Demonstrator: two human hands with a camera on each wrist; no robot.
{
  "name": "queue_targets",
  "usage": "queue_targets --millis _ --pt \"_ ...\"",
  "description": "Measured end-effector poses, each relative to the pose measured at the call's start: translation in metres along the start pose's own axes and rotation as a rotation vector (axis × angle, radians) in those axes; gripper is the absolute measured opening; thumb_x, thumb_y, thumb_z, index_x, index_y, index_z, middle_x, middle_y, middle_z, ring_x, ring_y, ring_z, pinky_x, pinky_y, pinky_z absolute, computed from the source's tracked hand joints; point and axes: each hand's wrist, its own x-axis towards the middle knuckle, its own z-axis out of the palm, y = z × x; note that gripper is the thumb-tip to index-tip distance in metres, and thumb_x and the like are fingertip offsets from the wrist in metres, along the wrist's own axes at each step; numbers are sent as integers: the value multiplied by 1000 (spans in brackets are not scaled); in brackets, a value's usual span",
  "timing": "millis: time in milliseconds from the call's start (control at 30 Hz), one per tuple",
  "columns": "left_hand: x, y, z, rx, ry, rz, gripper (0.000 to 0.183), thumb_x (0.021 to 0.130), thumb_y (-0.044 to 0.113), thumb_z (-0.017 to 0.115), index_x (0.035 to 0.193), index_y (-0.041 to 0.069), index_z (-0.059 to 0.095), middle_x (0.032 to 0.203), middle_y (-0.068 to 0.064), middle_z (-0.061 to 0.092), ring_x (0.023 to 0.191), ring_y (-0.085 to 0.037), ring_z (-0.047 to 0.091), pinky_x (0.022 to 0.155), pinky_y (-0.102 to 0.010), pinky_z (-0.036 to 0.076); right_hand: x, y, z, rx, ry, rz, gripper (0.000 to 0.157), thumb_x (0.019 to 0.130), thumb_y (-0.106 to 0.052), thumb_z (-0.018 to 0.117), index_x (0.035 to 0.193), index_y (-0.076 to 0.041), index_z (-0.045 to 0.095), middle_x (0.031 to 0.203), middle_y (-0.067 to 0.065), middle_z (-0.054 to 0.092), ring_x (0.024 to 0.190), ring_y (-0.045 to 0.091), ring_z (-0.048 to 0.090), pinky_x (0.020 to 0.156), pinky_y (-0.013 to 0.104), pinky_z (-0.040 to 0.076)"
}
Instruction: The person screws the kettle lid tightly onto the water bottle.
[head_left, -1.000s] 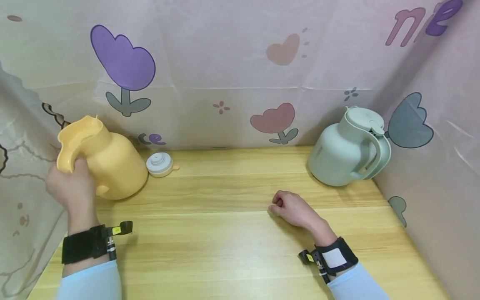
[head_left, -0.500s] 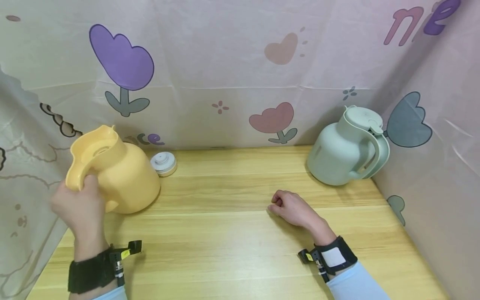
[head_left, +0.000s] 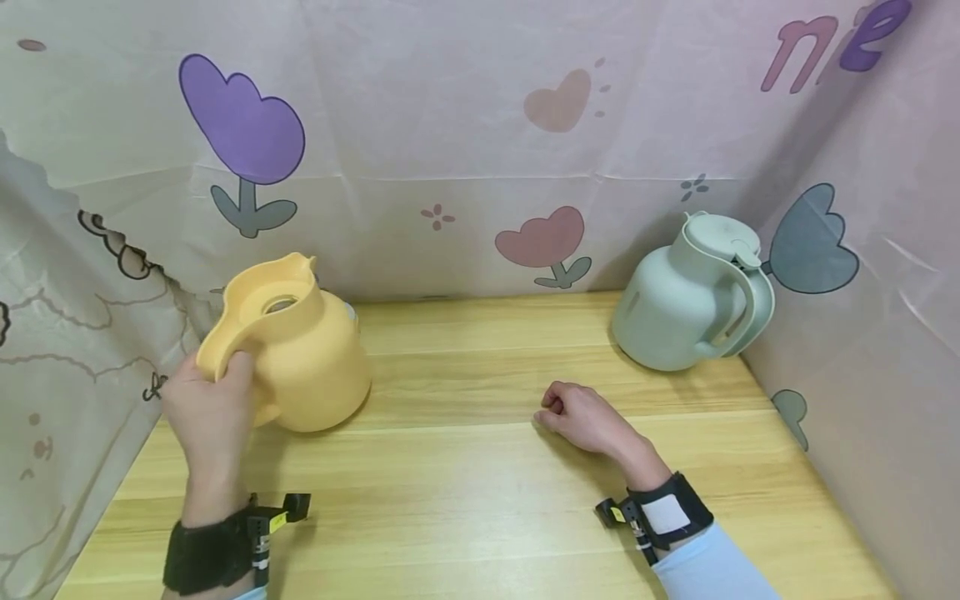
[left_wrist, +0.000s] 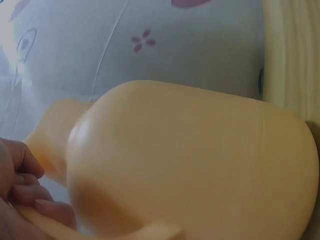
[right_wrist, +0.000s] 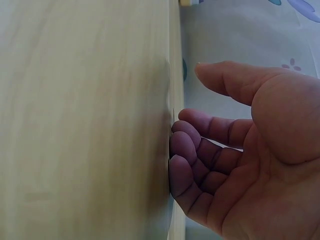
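Note:
My left hand (head_left: pixel 210 417) grips the handle of a yellow thermos jug (head_left: pixel 318 367) at the left of the head view. The jug has no lid on, and its round mouth opening shows inside the spout collar. In the left wrist view, curled fingers (left_wrist: pixel 30 192) wrap the handle beside the jug's wide body (left_wrist: pixel 200 160). Whether its base touches the table I cannot tell. Behind the jug, only a sliver of a white and yellow lid (head_left: pixel 351 312) shows. My right hand (head_left: pixel 588 417) rests on the table with loosely curled fingers (right_wrist: pixel 182 172), holding nothing.
A pale green thermos jug (head_left: pixel 675 308) with its lid on stands at the back right, handle turned to the right. The wooden table (head_left: pixel 450 492) meets a patterned cloth (head_left: pixel 420 108) at the back, and the cloth also hangs along both sides.
My left hand has carried the yellow jug to the right and a little nearer, and it now covers most of the lid. My right hand has stayed in place.

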Motion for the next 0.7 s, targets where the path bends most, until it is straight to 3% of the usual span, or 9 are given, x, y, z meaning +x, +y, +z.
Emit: queue_targets --millis 333,700 --pt "-29 11 34 -74 -169 71 11 83 13 64 75 5 64 55 4 54 47 -12 48 36 -22 37 1 -1 1 0 -6 1 22 89 -34 68 95 -14 61 82 -3 60 73 13 53 68 33 46" --pt "-64 35 84 -178 -387 139 6 80 13 66 80 7 66 61 -7 53 52 -20 49 41 -26 38 1 1 -1 14 -4 13 21 88 -35 67 94 -16 61 79 -3 60 70 13 53 65 32 46"
